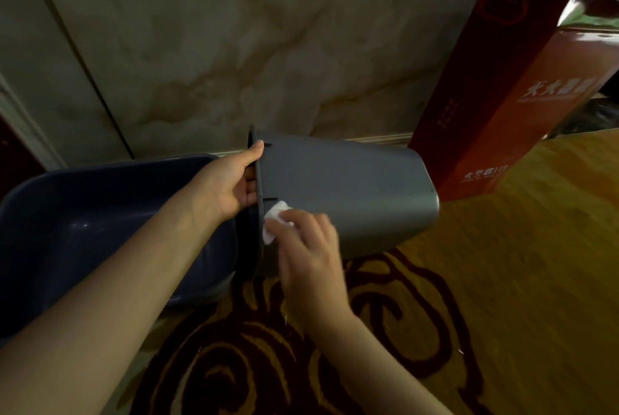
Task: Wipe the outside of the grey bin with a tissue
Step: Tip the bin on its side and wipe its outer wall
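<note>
Gripping the rim of the tipped grey bin (348, 190), a person's left hand (231, 180) steadies it while the right hand (310, 253) presses a crumpled tissue (275, 220) against the wall just beside. Light, stiff plastic, likely slippery; the rim looks safest.
</note>
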Motion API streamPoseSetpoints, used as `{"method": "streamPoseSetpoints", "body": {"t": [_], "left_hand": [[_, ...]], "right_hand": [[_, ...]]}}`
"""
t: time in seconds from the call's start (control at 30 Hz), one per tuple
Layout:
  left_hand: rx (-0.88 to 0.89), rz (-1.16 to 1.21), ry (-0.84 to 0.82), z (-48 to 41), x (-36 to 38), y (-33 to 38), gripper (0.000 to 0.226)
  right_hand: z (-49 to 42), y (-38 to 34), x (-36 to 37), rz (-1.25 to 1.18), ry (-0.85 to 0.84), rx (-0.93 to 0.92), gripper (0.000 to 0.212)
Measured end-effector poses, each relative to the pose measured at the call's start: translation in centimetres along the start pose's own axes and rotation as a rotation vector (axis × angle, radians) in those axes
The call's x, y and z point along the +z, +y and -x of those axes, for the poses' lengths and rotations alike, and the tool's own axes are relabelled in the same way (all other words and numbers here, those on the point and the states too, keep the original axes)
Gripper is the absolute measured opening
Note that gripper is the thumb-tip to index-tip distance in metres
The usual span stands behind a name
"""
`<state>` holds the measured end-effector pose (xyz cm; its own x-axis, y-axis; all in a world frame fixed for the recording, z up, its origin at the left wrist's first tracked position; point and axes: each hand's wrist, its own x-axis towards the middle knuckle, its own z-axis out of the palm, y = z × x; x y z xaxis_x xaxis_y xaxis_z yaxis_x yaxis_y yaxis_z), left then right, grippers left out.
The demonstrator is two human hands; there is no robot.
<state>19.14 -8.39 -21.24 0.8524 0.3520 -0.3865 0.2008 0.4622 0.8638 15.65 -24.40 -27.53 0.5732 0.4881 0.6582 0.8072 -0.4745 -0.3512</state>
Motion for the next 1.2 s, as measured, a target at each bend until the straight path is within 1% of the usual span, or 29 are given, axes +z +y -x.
{"method": "streamPoseSetpoints", "body": {"t": [0.03, 0.1, 0.27, 0.33, 0.4, 0.5, 0.57, 0.6, 0.67, 0.73, 0.8, 0.87, 0.93, 1.0, 1.1, 1.2], "left_hand": [[0.005, -0.004, 0.006, -0.1, 0.0, 0.0, 0.017], [0.011, -0.013, 0.009, -0.3, -0.1, 0.1, 0.015], [0.026, -0.036, -0.022, -0.6, -0.5, 0.1, 0.014], [0.035, -0.042, -0.025, -0.6, -0.5, -0.1, 0.013], [0.044, -0.047, -0.027, -0.5, -0.5, -0.1, 0.013], [0.055, -0.039, -0.031, -0.5, -0.5, -0.1, 0.013], [0.053, -0.031, -0.034, -0.4, -0.4, -0.2, 0.013], [0.053, -0.027, -0.036, -0.3, -0.5, -0.2, 0.013], [0.049, -0.017, -0.042, -0.1, -0.5, -0.3, 0.014], [0.037, -0.010, -0.054, 0.2, -0.4, -0.3, 0.015], [0.018, -0.004, -0.067, 0.5, -0.5, -0.2, 0.017], [0.003, -0.004, -0.092, 0.7, -0.6, -0.2, 0.019], [-0.008, 0.005, -0.131, 0.9, -0.8, -0.2, 0.019], [-0.021, 0.028, -0.167, 1.0, -1.1, -0.4, 0.018], [-0.044, 0.047, -0.204, 1.0, -1.5, -0.6, 0.022], [-0.049, 0.060, -0.214, 0.9, -1.6, -0.8, 0.024]], "right_hand": [[0.0, 0.0, 0.3, -0.011, -0.021, -0.019, 0.025], [-0.3, 1.5, 0.2, -0.010, 0.004, 0.012, 0.025], [-1.0, 9.4, -2.9, 0.105, 0.207, 0.358, 0.027], [-0.9, 12.7, -4.4, 0.164, 0.252, 0.466, 0.029], [-1.1, 15.5, -5.6, 0.205, 0.263, 0.556, 0.028], [-1.4, 18.3, -6.6, 0.180, 0.283, 0.719, 0.024], [-1.3, 18.8, -7.1, 0.137, 0.352, 0.843, 0.022], [-1.2, 18.5, -7.3, 0.137, 0.389, 0.863, 0.022], [-1.0, 16.7, -7.2, 0.140, 0.432, 0.797, 0.023], [-1.5, 13.8, -6.6, 0.106, 0.413, 0.647, 0.023], [-2.7, 10.4, -5.7, 0.072, 0.318, 0.457, 0.024], [-4.1, 7.3, -4.8, 0.016, 0.188, 0.272, 0.024], [-5.6, 4.9, -4.0, -0.021, 0.060, 0.143, 0.023], [-7.0, 3.3, -3.0, -0.020, -0.043, 0.056, 0.020], [-8.1, 1.9, -1.5, 0.004, -0.141, -0.048, 0.016], [-8.3, 1.5, -0.6, 0.028, -0.137, -0.073, 0.017]]}}
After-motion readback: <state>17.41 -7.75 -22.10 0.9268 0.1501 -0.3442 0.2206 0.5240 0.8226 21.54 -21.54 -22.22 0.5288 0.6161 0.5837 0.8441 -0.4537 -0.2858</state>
